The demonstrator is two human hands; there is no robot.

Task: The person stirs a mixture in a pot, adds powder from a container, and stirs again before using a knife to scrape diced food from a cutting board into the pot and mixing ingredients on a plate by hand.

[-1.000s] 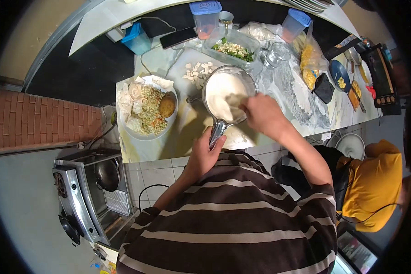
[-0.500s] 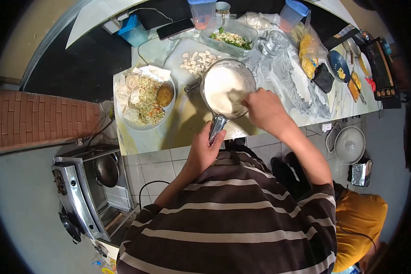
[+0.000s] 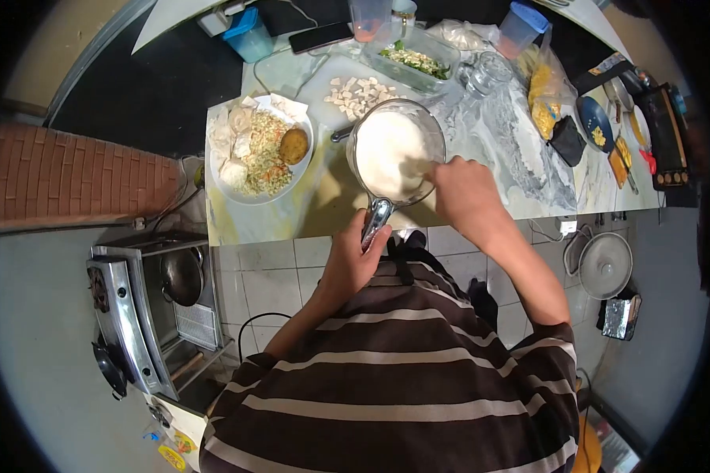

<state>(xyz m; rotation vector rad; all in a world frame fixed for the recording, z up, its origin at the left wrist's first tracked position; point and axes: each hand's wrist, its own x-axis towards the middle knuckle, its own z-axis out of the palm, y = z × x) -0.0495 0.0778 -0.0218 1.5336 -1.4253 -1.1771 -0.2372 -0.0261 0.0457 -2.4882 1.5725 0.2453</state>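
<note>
My left hand (image 3: 353, 256) is wrapped around the shiny handle (image 3: 379, 217) of a saucepan (image 3: 437, 135), held at the table's near edge. Creamy white batter (image 3: 390, 150) fills much of the pan. At the pan's right rim, my right hand (image 3: 472, 195) is closed, knuckles up; whatever it grips is hidden by the fingers and the batter. Left of the pan, a white plate (image 3: 230, 191) carries chopped vegetables (image 3: 267, 162), pale wrapper-like pieces and a round brown patty (image 3: 293, 146). Pale cubes (image 3: 361, 96) lie on a board just behind the pan.
Behind the pan stand a clear container (image 3: 415, 65) of chopped greens and a glass jar (image 3: 487, 72). White powder covers the marbled tabletop (image 3: 521, 158) to the right. A blue pan (image 3: 596, 124) sits farther right. A gas stove (image 3: 122, 315) is at lower left.
My view has shifted, so the table sits slightly higher and farther right. My right hand has moved a little right along the pan rim. The person in orange at lower right is mostly out of view.
</note>
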